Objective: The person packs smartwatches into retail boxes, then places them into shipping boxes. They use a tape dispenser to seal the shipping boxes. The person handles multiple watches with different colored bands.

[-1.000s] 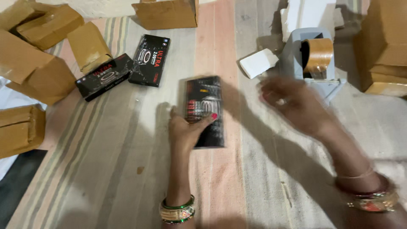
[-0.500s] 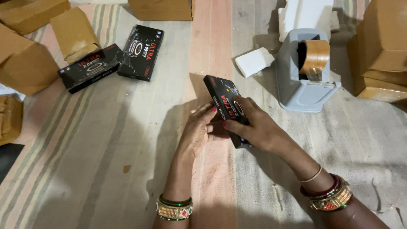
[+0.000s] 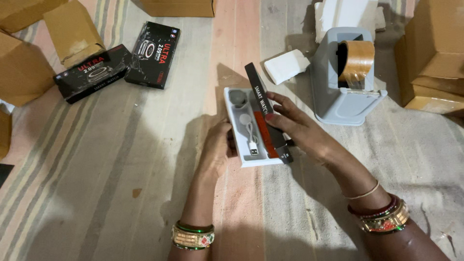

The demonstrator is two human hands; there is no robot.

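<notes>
On striped mat, L hand [image 3: 215, 152] grips white tray [image 3: 241, 157], R hand [image 3: 299, 128] grips black lid [image 3: 267, 112].

The black lid [image 3: 268, 113] looks like glossy printed card, and the white tray [image 3: 246, 159] under it is smooth matt plastic or card. The striped mat [image 3: 96, 183] is coarse woven cloth. The tape dispenser [image 3: 338, 101] is smooth grey plastic, its brown tape roll [image 3: 356, 59] shiny. Brown boxes [image 3: 435, 48] are matt cardboard.
</notes>
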